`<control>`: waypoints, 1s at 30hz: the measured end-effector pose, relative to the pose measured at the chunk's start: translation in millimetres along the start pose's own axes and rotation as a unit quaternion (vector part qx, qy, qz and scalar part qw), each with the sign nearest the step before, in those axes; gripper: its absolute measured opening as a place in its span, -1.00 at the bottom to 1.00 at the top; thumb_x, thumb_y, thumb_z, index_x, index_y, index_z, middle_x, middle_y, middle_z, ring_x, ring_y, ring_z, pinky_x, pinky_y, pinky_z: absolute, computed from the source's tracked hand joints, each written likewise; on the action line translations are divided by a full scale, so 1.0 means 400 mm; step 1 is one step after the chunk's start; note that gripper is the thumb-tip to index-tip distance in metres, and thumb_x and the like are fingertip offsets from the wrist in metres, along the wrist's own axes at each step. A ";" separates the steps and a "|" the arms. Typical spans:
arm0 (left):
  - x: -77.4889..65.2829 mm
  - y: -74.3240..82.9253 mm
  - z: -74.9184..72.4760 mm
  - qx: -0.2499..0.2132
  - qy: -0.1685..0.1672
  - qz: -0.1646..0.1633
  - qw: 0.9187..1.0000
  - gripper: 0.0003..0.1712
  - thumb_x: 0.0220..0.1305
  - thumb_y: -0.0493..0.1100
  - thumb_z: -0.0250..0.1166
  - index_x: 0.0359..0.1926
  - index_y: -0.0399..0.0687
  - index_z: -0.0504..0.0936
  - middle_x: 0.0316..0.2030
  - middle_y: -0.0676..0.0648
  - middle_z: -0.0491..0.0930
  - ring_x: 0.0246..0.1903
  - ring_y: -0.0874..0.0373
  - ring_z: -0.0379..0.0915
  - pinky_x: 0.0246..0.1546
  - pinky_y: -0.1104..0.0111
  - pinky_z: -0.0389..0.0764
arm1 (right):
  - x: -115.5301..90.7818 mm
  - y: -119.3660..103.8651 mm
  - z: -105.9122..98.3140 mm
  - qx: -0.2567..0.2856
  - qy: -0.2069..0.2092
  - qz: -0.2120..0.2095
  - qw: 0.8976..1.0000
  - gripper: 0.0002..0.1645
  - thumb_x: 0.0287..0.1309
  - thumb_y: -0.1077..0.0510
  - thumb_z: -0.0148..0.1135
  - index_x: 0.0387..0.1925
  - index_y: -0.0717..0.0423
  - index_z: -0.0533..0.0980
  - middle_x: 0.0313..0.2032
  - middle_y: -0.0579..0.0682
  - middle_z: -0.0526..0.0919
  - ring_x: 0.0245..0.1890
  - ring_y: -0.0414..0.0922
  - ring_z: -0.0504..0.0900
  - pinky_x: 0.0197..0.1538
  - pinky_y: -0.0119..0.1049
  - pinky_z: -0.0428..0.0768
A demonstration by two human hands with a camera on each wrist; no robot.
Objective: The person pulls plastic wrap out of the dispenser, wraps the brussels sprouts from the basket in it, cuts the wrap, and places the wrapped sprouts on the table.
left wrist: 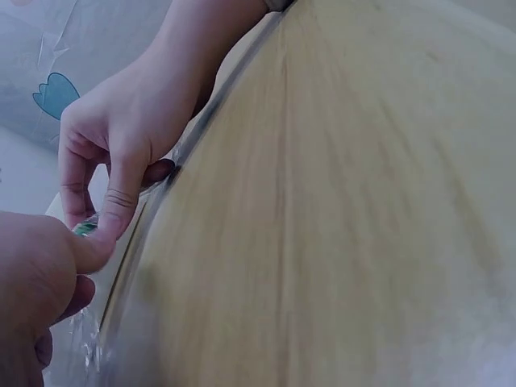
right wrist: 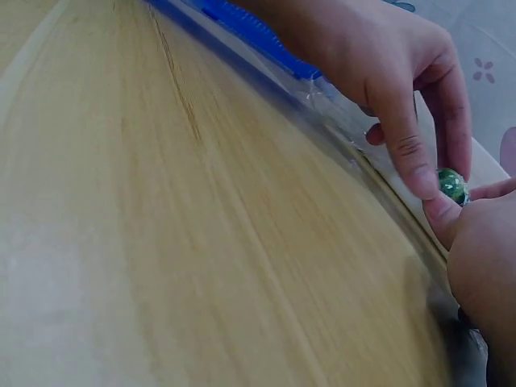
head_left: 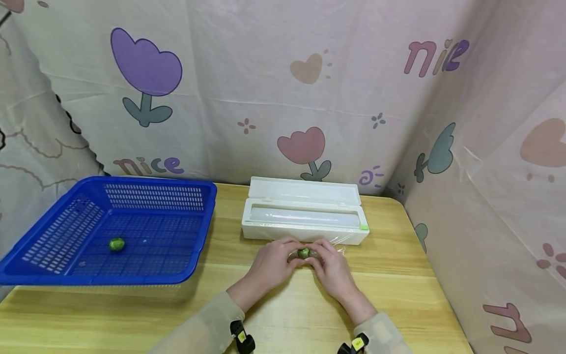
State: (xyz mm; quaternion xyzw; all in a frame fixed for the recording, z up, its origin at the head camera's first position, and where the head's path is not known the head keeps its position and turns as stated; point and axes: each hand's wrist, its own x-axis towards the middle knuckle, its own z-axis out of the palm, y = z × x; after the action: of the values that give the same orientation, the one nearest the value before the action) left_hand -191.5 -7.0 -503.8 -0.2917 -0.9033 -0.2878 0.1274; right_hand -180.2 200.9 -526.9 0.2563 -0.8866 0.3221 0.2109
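Observation:
Both hands meet over the table just in front of a white cling film dispenser (head_left: 300, 233). Between their fingertips sits a small round green ball (head_left: 303, 253) with a mottled, glossy surface. My left hand (head_left: 275, 260) pinches it from the left and my right hand (head_left: 332, 269) from the right, thumbs nearest me. Clear cling film (left wrist: 86, 343) hangs crumpled beneath the fingers in the left wrist view. The ball (right wrist: 452, 186) looks shiny in the right wrist view, with film about it. Fingers hide much of the ball and film.
A blue plastic basket (head_left: 90, 280) stands on the left, with another green ball (head_left: 117, 244) inside. The dispenser's lid (head_left: 305, 191) is raised at the back, showing the film roll (head_left: 305, 217). Patterned curtains (head_left: 239, 78) enclose the wooden table (head_left: 393, 290) behind and at the sides.

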 end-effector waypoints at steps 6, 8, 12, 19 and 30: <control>0.006 -0.001 -0.003 0.005 -0.003 -0.003 1.000 -0.65 0.32 -0.01 0.51 0.08 0.05 0.81 0.00 0.10 0.76 -0.10 0.14 0.72 -0.14 0.25 0.71 | 0.002 -0.001 0.002 -0.008 0.003 0.004 1.000 -0.61 0.17 0.22 0.58 0.05 0.13 0.73 -0.05 -0.13 0.64 -0.30 -0.28 0.58 -0.26 -0.30 0.62; 0.006 -0.002 -0.002 0.004 -0.001 -0.002 1.000 -0.67 0.32 -0.01 0.50 0.06 0.05 0.81 0.00 0.09 0.76 -0.09 0.13 0.72 -0.15 0.24 0.71 | 0.002 -0.001 0.004 -0.010 0.005 0.004 1.000 -0.60 0.16 0.21 0.59 0.05 0.14 0.74 -0.06 -0.12 0.64 -0.31 -0.29 0.57 -0.27 -0.30 0.61; 0.006 -0.007 0.002 -0.003 0.000 -0.004 1.000 -0.69 0.30 -0.03 0.52 0.04 0.05 0.81 -0.01 0.09 0.77 -0.09 0.14 0.73 -0.16 0.23 0.71 | 0.002 -0.003 0.005 -0.006 0.008 0.002 1.000 -0.57 0.13 0.22 0.61 0.06 0.19 0.74 -0.07 -0.10 0.65 -0.32 -0.29 0.56 -0.29 -0.32 0.61; 0.006 -0.006 0.000 -0.003 -0.007 -0.018 1.000 -0.69 0.29 -0.02 0.52 0.03 0.07 0.81 0.00 0.10 0.77 -0.08 0.13 0.73 -0.15 0.21 0.71 | 0.006 -0.009 0.002 0.009 -0.010 0.019 1.000 -0.57 0.14 0.25 0.60 0.07 0.20 0.73 -0.08 -0.14 0.63 -0.38 -0.33 0.53 -0.33 -0.38 0.59; 0.004 -0.007 0.001 0.006 -0.016 -0.013 1.000 -0.75 0.30 -0.08 0.54 -0.02 0.07 0.82 0.01 0.10 0.75 -0.10 0.12 0.72 -0.13 0.21 0.71 | 0.008 -0.011 -0.012 -0.011 -0.051 0.046 0.998 -0.58 0.23 0.18 0.57 0.12 0.10 0.72 -0.04 -0.22 0.63 -0.29 -0.33 0.56 -0.25 -0.35 0.61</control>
State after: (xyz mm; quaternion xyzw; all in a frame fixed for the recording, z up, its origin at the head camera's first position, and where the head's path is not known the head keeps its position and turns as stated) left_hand -194.5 -7.8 -504.8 -0.2839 -0.9105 -0.2793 0.1109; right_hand -179.0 200.3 -519.6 0.2294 -0.9105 0.3079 0.1534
